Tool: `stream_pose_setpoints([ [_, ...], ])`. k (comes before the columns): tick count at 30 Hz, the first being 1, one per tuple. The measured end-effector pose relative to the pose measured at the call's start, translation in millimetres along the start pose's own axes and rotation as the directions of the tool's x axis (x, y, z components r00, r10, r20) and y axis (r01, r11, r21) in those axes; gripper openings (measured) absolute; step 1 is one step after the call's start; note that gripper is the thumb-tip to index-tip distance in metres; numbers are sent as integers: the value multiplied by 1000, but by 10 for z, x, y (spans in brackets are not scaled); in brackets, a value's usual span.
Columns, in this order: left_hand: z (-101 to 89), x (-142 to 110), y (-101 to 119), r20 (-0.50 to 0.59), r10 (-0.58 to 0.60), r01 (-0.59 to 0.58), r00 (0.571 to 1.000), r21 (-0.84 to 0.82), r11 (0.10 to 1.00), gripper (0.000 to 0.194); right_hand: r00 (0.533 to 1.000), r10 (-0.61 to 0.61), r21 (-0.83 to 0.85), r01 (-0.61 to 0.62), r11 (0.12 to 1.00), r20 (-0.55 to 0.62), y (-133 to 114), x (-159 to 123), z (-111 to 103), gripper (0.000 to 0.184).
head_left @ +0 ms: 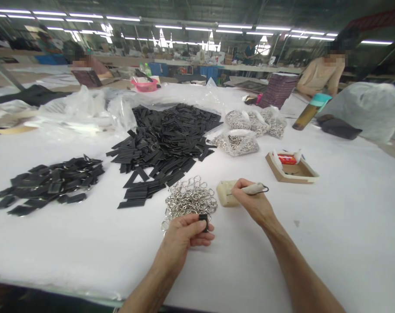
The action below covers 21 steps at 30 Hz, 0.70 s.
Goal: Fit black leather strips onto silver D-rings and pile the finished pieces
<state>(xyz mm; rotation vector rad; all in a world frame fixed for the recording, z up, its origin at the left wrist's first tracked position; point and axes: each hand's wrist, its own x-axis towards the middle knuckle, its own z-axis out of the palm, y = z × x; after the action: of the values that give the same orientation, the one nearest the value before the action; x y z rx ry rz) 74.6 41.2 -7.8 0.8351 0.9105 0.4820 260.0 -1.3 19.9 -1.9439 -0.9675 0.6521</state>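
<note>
My left hand (182, 234) pinches a small folded piece of black strap (203, 221) between thumb and fingers. My right hand (254, 204) is closed around a tool with a pale, pen-like handle (253, 188) and a cord-like loop at its rear end. Its tip points at a cream-coloured block (224, 194); whether it touches I cannot tell. Just beyond my left hand lies a heap of silver metal rings (191, 198). Behind it spreads a large pile of cut black strap pieces (174, 139). To the left are folded black straps with metal rings (54, 180).
Clear bags of metal rings (238, 143) stand beyond the block. A shallow cardboard box (293, 177) holds a red item. A teal-lidded bottle (311, 112), a stack of dark pieces (277, 90), plastic bags (89, 108) and a pink basin (144, 85) are farther back. People sit across the white table (102, 248).
</note>
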Motion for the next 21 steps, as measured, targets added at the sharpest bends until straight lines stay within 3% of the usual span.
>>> stream_pose_setpoints([
  [6,3,-19,7,3,-3,3,1000,-9,1000,17,999,-5,16,6,1000,-33,-25,-32,-48,16],
  [10,-4,-24,20,9,21,-21,1000,-23,1000,18,995,-59,172,71,983,-75,1,-38,-109,18],
  [15,18,-64,22,31,73,-73,997,-28,997,15,968,-146,597,-4,802,202,5,-86,-71,19],
  [17,26,-85,16,33,94,-93,995,-18,995,14,943,-169,662,-67,747,286,-10,-128,-20,19],
  [21,37,-114,7,41,110,-110,993,6,994,13,914,-197,688,-112,717,354,-26,-183,72,18],
])
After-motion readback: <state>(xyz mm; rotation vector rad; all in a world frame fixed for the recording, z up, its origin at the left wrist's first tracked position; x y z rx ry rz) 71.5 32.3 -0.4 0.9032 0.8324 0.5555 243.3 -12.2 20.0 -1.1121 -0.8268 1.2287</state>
